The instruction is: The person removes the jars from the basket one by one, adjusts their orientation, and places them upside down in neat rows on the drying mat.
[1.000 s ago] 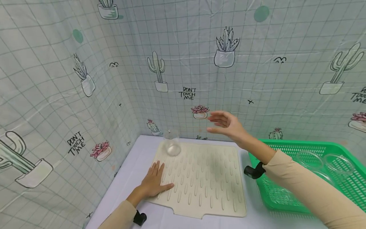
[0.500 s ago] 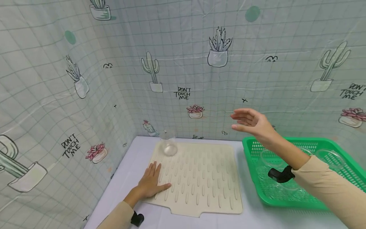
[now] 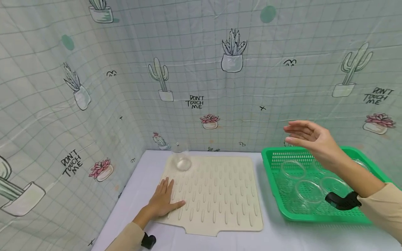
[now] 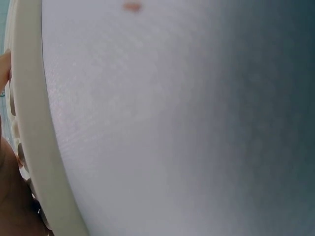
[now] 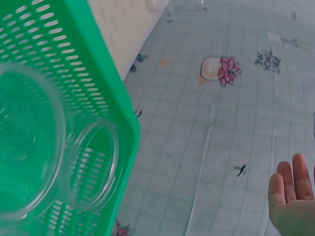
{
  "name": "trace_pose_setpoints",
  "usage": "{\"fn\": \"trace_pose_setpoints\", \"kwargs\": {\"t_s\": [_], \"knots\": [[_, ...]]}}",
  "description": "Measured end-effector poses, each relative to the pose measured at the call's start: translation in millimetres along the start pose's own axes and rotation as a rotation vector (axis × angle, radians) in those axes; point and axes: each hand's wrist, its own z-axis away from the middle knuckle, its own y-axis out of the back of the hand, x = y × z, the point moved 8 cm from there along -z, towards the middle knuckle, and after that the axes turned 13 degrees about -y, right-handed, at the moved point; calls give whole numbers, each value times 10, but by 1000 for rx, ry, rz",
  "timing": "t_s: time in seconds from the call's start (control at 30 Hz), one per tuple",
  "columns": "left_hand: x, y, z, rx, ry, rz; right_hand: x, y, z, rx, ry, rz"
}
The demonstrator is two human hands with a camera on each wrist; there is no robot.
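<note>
My left hand (image 3: 162,200) rests with fingers spread on the left edge of a cream drying mat (image 3: 220,195) with raised oval ridges. A clear drinking glass (image 3: 181,158) stands on the mat's far left corner, beyond that hand. Over the back of a green plastic basket (image 3: 274,195) hovers my right hand (image 3: 314,143), holding nothing, its fingers gently bent and thumb apart. Several clear glasses (image 3: 309,192) sit in the basket, partly hidden by the right forearm. In the right wrist view, the empty hand (image 5: 294,199) is well apart from the basket's rim (image 5: 129,128).
A white cloth (image 3: 238,240) covers the table. Behind and to the left hangs a checked curtain (image 3: 188,76) printed with cacti. Between mat and basket runs a narrow strip of tablecloth. A black camera (image 3: 342,201) is strapped to the right wrist.
My right hand has moved right, from above the mat's back edge to over the basket, staying empty. The head view has turned slightly right. My left hand stays on the mat.
</note>
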Motion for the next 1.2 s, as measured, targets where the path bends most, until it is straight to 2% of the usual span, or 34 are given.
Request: {"fn": "trace_pose_setpoints", "kwargs": {"t_s": [0.23, 0.5, 0.6, 0.73, 0.83, 1.07, 1.2], "knots": [[-136, -83, -30, 26, -17, -22, 93, 294, 241, 51, -15, 19], [-11, -5, -5, 36, -38, -2, 284, 569, 504, 99, 17, -27], [29, 26, 7, 48, -49, 25, 403, 671, 619, 133, 15, -5], [29, 23, 15, 31, -44, 8, 581, 822, 786, 216, -22, 57], [29, 25, 9, 22, -34, -3, 707, 925, 898, 260, -40, 62], [35, 21, 5, 19, -28, 2, 931, 1087, 1093, 292, -75, 51], [36, 1, 22, 24, -29, 0, 1042, 1134, 1188, 257, -93, 4]]}}
